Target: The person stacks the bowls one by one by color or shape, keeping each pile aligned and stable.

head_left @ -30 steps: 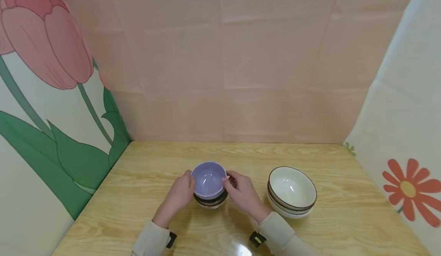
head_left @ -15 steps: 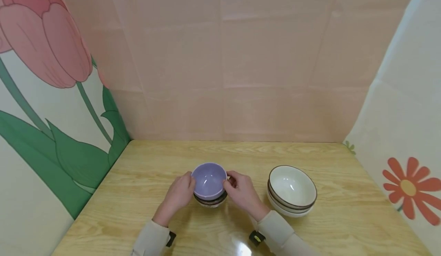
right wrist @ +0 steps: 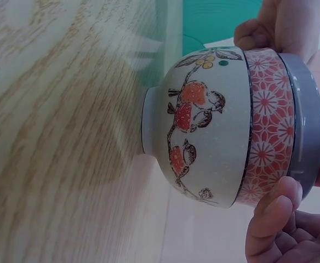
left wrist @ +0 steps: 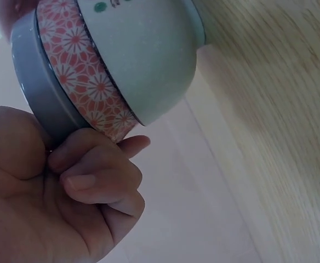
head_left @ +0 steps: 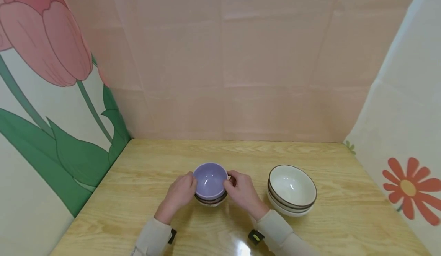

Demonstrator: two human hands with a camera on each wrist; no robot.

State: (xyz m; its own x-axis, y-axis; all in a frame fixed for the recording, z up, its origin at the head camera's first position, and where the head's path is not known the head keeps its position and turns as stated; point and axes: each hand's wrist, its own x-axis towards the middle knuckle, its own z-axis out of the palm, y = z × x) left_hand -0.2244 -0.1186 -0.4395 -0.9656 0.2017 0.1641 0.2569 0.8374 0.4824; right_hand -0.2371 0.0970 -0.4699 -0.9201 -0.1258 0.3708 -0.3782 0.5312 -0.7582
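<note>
A small purple bowl [head_left: 209,181] tops a nested stack near the middle of the table. Beneath it, in the right wrist view, come a bowl with a red floral band [right wrist: 267,120] and a white bowl painted with birds [right wrist: 220,148], whose foot stands on the table. My left hand [head_left: 180,190] pinches the purple bowl's left rim, thumb at the inner edge and fingers curled outside. On the opposite side, my right hand [head_left: 242,191] pinches the rim the same way. The insides of the lower bowls are hidden.
To the right stands a stack of larger white bowls [head_left: 293,187], the upper ones brown-rimmed. The wood-grain table [head_left: 138,194] meets a pink backdrop [head_left: 220,76] at the back. Flower-printed sheets [head_left: 413,106] hang at both sides.
The purple bowl has settled slightly lower onto the stack, and the dark gap beneath it has narrowed. Both hands have kept their hold and moved very little. The white stack has stayed put.
</note>
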